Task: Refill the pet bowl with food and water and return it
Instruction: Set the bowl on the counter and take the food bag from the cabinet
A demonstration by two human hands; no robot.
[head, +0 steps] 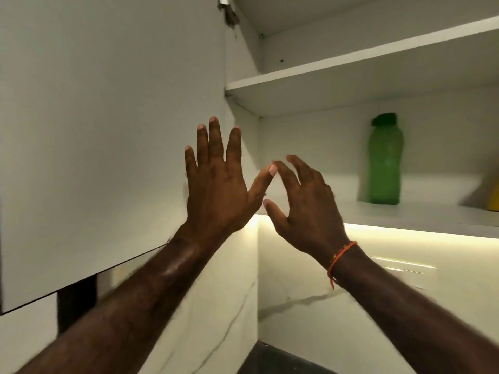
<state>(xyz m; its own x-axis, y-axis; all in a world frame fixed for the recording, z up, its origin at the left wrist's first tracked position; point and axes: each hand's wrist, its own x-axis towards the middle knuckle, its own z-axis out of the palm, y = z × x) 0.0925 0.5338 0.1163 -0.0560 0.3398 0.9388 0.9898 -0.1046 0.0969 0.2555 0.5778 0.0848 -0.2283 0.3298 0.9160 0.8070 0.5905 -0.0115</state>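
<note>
Both hands, left hand (216, 182) and right hand (305, 209), are spread open and empty; a careless reach could topple the tall green plastic bottle (384, 160) off its white shelf (421, 214).

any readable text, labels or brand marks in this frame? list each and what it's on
None readable.
Green bottle on the lower cabinet shelf: no label or print shows on the side facing the camera.
Yellow object at the right edge: mostly cut off and blurred, no text shows.
Cabinet door and marble-look backsplash: plain, no markings.
Orange wrist thread on the right hand: no lettering.
</note>
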